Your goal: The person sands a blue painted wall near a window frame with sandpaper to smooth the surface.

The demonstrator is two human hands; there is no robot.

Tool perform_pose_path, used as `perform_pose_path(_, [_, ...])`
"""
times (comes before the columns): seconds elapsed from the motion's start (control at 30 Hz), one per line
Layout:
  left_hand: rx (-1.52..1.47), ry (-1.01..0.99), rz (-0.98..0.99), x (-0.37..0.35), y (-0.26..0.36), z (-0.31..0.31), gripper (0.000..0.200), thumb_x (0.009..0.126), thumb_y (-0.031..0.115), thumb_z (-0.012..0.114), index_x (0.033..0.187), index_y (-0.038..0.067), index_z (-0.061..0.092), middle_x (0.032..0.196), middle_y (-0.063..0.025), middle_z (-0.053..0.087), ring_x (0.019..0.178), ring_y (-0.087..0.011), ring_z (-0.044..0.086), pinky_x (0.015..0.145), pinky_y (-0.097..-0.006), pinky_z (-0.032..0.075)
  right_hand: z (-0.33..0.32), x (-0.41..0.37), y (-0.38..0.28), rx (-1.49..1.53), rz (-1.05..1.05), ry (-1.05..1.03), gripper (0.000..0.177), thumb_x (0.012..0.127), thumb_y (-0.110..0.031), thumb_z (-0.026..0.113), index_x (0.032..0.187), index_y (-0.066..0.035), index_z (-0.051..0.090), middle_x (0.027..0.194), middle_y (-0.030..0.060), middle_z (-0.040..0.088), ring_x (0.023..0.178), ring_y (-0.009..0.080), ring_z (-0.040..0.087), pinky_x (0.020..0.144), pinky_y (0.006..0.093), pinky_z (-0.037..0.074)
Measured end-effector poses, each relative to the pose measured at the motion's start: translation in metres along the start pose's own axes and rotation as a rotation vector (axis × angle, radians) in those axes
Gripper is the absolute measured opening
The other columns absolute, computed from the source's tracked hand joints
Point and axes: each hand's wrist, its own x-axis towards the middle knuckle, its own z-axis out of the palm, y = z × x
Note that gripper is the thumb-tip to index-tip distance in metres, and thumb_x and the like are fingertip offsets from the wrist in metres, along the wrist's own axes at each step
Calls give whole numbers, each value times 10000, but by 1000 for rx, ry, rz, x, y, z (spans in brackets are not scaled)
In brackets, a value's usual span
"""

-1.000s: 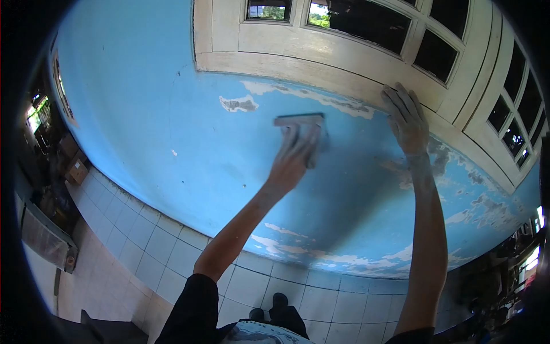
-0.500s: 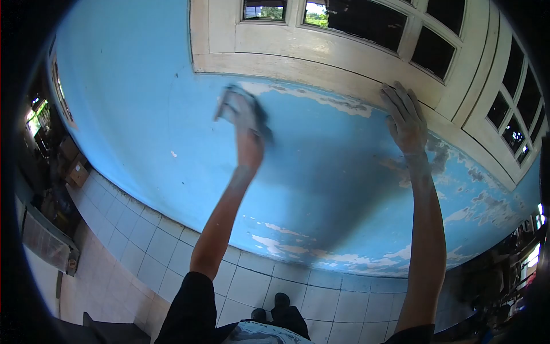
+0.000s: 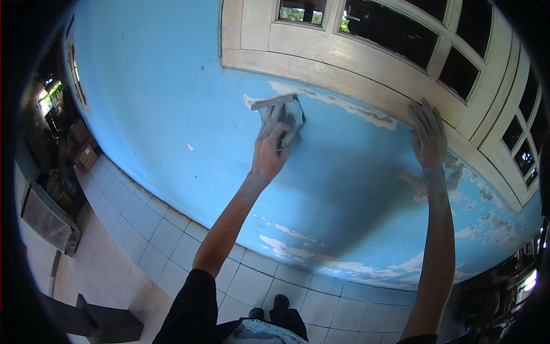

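Note:
My left hand (image 3: 270, 150), dusty grey on its fingers, is closed around a scraper (image 3: 273, 102) with a wide flat blade. The blade lies against the light blue wall (image 3: 166, 97), just below the window's lower left part. A whitish bit of paint shows at the blade's left end. Higher up on the right, my right hand (image 3: 428, 137) rests with stretched fingers on the lower edge of the cream window frame (image 3: 332, 67). Bare, peeled patches (image 3: 361, 112) run along the wall under that frame.
More peeled paint (image 3: 286, 246) marks the wall's bottom, above white floor tiles (image 3: 252, 284). My feet (image 3: 281, 302) stand on the tiles. Cardboard boxes (image 3: 87, 156) are at the far left, and a dark piece of furniture (image 3: 109, 321) is at the lower left.
The view has shifted left, so the window and wall sit further right. My left hand, blurred before, now shows sharply with the scraper turned nearly level. My right hand stays on the frame.

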Motion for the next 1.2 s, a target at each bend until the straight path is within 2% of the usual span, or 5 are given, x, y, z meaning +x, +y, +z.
perform_pose_path(0.2, [-47,54,-136,8,-5,-3,479,738,-168,430,1193,-17,433,1437,-299,246,1257,-466,320,1072,-493,304,1,0,-1,-8,10,21,526,751,-12,552,1266,-118,554,1351,-16,530,1310,200,432,1100,416,366])
perform_pose_path(0.37, [-81,11,-122,-23,-26,2,821,760,-167,384,1496,-7,57,1509,-342,-24,1400,-503,-50,1127,-545,120,-2,3,-3,-6,25,2,506,760,-1,533,1252,-113,564,1342,-13,539,1308,199,437,1095,420,372])
perform_pose_path(0.6, [75,-38,-190,-2,-29,-7,714,791,-147,388,1468,-39,189,1510,-344,-19,1397,-512,-35,1128,-548,69,0,0,-3,28,30,38,513,742,19,527,1236,-112,579,1329,-17,551,1300,201,450,1092,424,380])
perform_pose_path(1.0, [139,-234,-242,-18,-18,1,726,803,-107,388,1450,-96,58,1499,-359,-46,1387,-530,-39,1127,-555,44,0,1,-6,29,56,48,512,708,52,532,1190,-107,600,1301,-12,574,1296,198,456,1090,424,381])
perform_pose_path(1.2, [94,45,-170,36,-26,-3,673,806,-85,395,1432,-125,152,1489,-379,28,1400,-505,-16,1133,-540,54,1,0,-5,14,49,42,500,720,35,527,1194,-108,599,1299,-6,576,1289,202,467,1088,425,382])
